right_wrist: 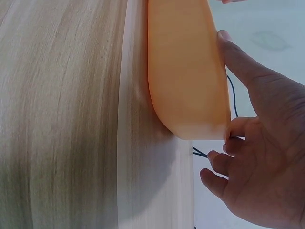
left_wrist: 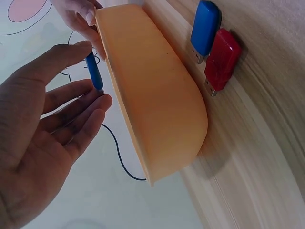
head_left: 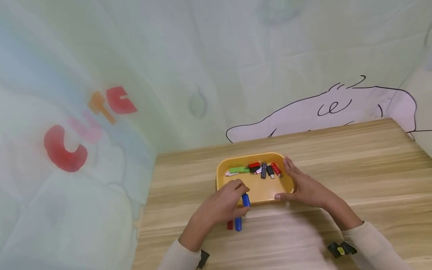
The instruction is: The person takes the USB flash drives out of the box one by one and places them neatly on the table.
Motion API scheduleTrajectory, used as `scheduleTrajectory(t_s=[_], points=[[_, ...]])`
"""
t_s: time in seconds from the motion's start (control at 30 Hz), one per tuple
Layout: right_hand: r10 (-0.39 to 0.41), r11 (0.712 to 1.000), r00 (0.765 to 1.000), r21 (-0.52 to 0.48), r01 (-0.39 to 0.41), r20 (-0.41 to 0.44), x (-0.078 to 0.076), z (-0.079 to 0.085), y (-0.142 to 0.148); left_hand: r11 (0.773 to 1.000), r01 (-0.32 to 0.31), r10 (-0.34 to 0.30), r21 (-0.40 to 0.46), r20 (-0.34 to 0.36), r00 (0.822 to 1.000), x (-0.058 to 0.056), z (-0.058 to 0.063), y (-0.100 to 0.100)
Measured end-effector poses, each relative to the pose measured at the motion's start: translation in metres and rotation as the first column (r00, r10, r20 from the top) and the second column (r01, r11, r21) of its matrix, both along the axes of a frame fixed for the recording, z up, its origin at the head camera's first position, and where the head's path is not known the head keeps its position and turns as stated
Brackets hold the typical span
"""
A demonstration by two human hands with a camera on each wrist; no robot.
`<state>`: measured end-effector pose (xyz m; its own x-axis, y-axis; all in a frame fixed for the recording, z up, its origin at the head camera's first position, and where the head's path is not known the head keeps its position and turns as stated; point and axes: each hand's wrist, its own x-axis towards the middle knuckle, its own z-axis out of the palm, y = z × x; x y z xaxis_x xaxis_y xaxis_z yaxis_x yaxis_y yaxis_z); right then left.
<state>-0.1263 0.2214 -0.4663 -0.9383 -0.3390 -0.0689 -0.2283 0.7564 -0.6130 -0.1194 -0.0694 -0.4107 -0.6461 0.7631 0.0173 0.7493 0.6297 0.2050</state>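
Roughly fore-and-aft, blue USB stick (head_left: 246, 200)

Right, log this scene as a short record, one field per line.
Left hand: pinches a blue USB stick by the near side of the yellow tray
Right hand: holds the tray's right end
Inside tray: sticks along the far side, including a green stick and a dark grey stick
On wooden table: another blue stick beside a red stick
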Motion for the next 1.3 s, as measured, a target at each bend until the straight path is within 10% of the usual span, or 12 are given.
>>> scheduleTrajectory(t_s=[0.67,1.3], points=[[0.007,1.000,1.000,0.005,-0.007,-0.002,-0.001,-0.001,0.000,0.999,0.019,-0.016,0.042,-0.065,0.998,0.012,0.001,-0.010],[0.010,1.000,1.000,0.010,-0.010,0.008,-0.001,0.000,0.000,1.000,-0.005,0.005,0.012,0.036,0.999,0.028,0.000,-0.011]])
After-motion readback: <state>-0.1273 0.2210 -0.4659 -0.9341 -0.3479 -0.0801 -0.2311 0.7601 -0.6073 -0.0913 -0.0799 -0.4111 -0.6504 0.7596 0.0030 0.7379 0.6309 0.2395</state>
